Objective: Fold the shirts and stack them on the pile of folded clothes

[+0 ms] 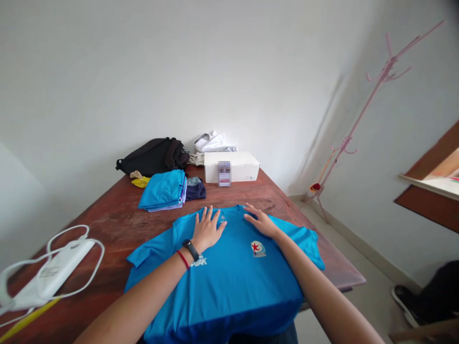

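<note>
A blue T-shirt lies spread front side up on the wooden table, its collar toward the wall and its lower part hanging over the near edge. My left hand rests flat on the shirt by the collar, fingers spread, with a dark watch and a red cord on the wrist. On the other side of the collar, my right hand lies on the fabric with its fingers stretched out. White lettering is partly covered by my left wrist. A round red and white emblem shows below my right hand.
Folded blue clothes are stacked beyond the shirt, near a black bag. A phone leans against a white box. A white power strip with cables lies left on the table. A pink coat rack stands right.
</note>
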Motion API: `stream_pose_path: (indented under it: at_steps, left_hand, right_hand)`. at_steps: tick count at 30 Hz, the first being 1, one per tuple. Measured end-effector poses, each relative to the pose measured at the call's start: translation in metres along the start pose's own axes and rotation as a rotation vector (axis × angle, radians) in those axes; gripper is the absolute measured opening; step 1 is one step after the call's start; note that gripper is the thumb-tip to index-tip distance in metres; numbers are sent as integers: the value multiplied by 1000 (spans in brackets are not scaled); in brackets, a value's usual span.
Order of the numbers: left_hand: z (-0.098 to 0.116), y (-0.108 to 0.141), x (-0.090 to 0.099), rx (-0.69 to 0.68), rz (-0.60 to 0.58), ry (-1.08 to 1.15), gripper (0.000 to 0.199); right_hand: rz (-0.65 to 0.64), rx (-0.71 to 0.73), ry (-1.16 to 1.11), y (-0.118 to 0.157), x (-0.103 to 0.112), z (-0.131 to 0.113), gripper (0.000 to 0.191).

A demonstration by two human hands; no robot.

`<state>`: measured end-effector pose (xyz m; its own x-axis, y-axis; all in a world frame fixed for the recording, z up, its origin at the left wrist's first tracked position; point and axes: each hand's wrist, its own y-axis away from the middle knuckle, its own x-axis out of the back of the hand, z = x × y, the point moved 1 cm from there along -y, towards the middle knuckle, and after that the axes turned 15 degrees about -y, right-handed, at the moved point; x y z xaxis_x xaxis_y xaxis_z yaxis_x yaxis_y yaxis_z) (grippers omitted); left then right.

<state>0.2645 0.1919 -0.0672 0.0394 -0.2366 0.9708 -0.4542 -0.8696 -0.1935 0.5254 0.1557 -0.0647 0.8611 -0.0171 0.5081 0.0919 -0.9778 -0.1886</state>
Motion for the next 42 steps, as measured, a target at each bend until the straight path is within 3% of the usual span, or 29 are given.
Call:
stream_pose_path:
  at_steps: [5,10,21,32,42]
  left_hand:
    - [0,-3,-1,-7,-32,-24,67]
    - [0,-4,-1,-8,-36,-47,67]
    - [1,-3,1,-3,-41,-36,65]
    - [1,-1,1,-9,-5,-20,66]
    - [1,-2,-2,-14,-16,-18,68]
  right_hand:
    - [235,13,-474,-2,19,7,53]
    - [260,-109,-749,-4,19,5,46]
    - [158,-257,-741,0,19,-2,32]
    - [62,-283,-657,3,17,-4,38]
    - [54,-271,-651,5,19,1,39]
